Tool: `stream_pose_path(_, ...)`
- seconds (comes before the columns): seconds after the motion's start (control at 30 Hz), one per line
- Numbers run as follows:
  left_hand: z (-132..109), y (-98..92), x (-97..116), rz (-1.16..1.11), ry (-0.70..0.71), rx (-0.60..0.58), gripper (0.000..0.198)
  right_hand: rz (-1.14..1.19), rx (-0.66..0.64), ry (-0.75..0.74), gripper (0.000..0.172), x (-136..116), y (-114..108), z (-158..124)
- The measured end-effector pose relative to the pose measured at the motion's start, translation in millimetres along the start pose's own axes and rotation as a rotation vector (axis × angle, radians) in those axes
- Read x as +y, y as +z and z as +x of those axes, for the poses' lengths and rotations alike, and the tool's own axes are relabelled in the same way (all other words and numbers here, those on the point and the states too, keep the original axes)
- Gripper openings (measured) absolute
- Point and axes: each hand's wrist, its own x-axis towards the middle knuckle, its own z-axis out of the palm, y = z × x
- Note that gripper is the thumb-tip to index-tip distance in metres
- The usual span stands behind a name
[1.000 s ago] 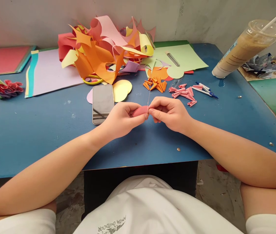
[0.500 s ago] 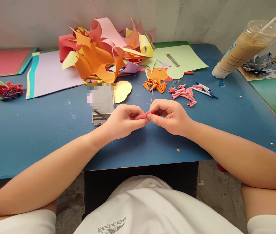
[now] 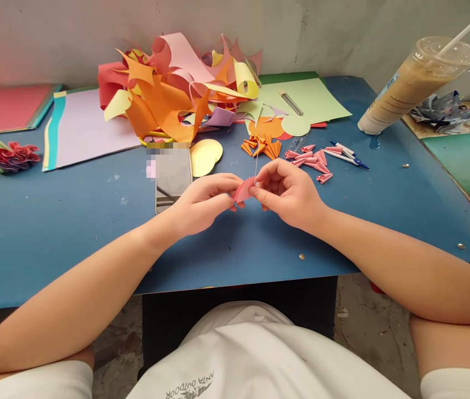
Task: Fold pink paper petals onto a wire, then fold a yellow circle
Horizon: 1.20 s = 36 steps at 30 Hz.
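Note:
A small pink paper piece (image 3: 244, 190) is partly curled between my two hands, above the blue table. My left hand (image 3: 202, 204) holds its left end, fingers behind it and thumb below. The right end is pinched between the thumb and fingers of my right hand (image 3: 293, 191). A thin pale stick or wire (image 3: 256, 164) rises from the right fingertips; its lower end is hidden. Just beyond lie several orange paper cones (image 3: 270, 148) and, to the right, several pink paper cones (image 3: 310, 159).
Behind my left hand are a phone (image 3: 173, 172) and yellow paper circles (image 3: 205, 157). Paper scraps (image 3: 164, 100) heap against the wall. Pens (image 3: 349, 155) lie right of the cones. A tall iced drink cup (image 3: 415, 83) stands at the back right. A ruffled paper piece (image 3: 6, 157) sits far left.
The pink paper has turned from a narrow roll to a wider, more open face. My left fingers have spread and shifted slightly left; the right hand keeps its pinch.

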Motion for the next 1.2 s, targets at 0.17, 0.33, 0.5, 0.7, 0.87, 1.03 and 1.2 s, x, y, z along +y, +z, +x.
stream_pose_path(0.17, 0, 0.9, -2, 0.054, 0.021, -0.009, 0.024, 0.005, 0.001, -0.019, 0.034, 1, 0, -2)
stream_pose_path(0.33, 0, 3.4, -6, 0.183, 0.040, 0.047, 0.016, -0.164, -0.067, -0.113, 0.034, -3, 0, -3)
stream_pose_path(0.5, 1, 8.0, -12, 0.272, 0.039, 0.098, 0.030, -0.288, -0.062, -0.184, 0.039, -2, 4, -5)
stream_pose_path(0.7, 1, 6.2, -13, 0.400, 0.114, 0.100, 0.030, -0.475, -0.099, -0.320, 0.005, -4, 4, -9)
stream_pose_path(0.87, 0, 7.7, -14, 0.232, -0.002, 0.142, 0.027, -0.510, -0.114, -0.230, 0.015, -5, 1, -7)
stream_pose_path(1.03, -1, 8.8, -7, 0.046, -0.114, 0.239, 0.028, -0.515, -0.057, -0.169, 0.015, -8, -4, -1)
stream_pose_path(1.2, -1, 6.7, 0, -0.015, -0.132, 0.384, 0.036, -0.483, 0.207, -0.096, 0.021, -9, -18, 14)
